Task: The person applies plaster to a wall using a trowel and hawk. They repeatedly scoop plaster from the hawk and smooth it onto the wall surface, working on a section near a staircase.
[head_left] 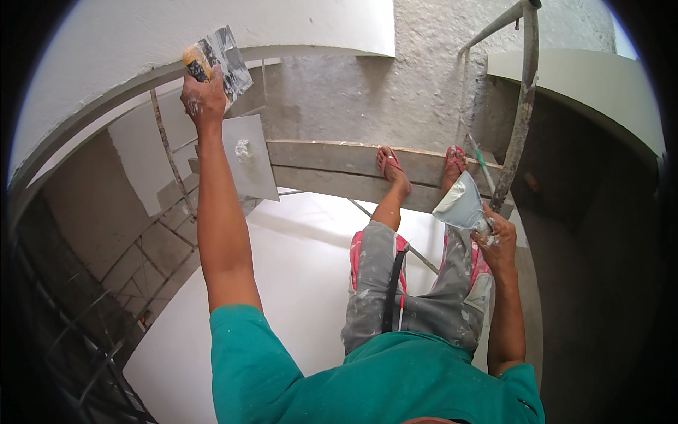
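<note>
Stretched far out at the upper left, my left hand (205, 97) is closed round the yellow and black handle of a wide putty knife (232, 62). White filler smears its metal blade, which lies close to the edge of the white wall (127, 35); I cannot tell whether they touch. My right hand (498, 240) hangs lower, by my right thigh, gripping a second, triangular scraper (459, 201) with a lump of white filler along one edge of its blade. A pale flat board (248, 159) with a dab of filler stands below my left hand.
My feet in red flip-flops (390, 164) stand on wooden scaffold planks (318, 157). A rusty scaffold pole (524, 106) rises at the right. A rough grey wall (367, 99) faces me. Far below the planks show a white surface (296, 240) and a tiled floor (152, 261).
</note>
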Motion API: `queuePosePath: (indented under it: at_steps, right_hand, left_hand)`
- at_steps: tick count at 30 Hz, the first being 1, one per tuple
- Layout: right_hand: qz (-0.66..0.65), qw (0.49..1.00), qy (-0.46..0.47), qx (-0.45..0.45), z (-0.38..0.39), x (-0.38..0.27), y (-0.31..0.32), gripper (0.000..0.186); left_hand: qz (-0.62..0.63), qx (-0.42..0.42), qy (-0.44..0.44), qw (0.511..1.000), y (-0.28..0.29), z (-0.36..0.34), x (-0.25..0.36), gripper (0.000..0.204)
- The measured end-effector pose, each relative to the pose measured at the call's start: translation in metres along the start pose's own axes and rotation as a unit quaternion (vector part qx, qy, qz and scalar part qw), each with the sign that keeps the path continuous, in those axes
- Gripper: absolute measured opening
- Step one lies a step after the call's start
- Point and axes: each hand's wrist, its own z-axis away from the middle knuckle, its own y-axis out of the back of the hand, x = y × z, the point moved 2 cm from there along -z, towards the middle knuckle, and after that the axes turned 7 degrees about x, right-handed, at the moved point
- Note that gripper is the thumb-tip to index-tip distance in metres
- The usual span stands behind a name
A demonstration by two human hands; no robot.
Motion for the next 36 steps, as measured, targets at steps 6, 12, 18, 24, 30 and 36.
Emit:
queuePosePath:
  at_steps: [6,12,18,24,30,36]
  right_hand:
    - [0.000,0.999,-0.042,-0.014,0.001,0.004,0.000,0.054]
    - [0.021,1.000,-0.009,-0.014,-0.001,-0.008,0.002,0.054]
    - [0.017,0.999,0.039,0.006,0.001,-0.001,0.000,0.060]
    - [0.029,0.999,-0.016,-0.030,-0.001,-0.009,0.005,0.058]
    - [0.034,0.999,0.019,0.004,0.000,-0.011,0.003,0.059]
    - [-0.001,0.999,-0.030,0.018,0.004,0.007,-0.004,0.056]
  left_hand:
    - [-0.074,0.008,-0.032,0.997,0.005,0.007,-0.008,0.038]
    - [-0.074,-0.071,0.015,0.995,0.007,0.045,0.017,0.037]
    - [-0.201,-0.099,0.001,0.975,-0.019,0.020,0.026,0.036]
    - [-0.178,-0.043,0.033,0.983,0.038,-0.015,0.026,0.038]
    - [0.018,-0.089,-0.055,0.994,0.049,0.029,0.001,0.023]
    - [-0.167,-0.060,-0.268,0.947,0.014,0.031,-0.038,0.034]
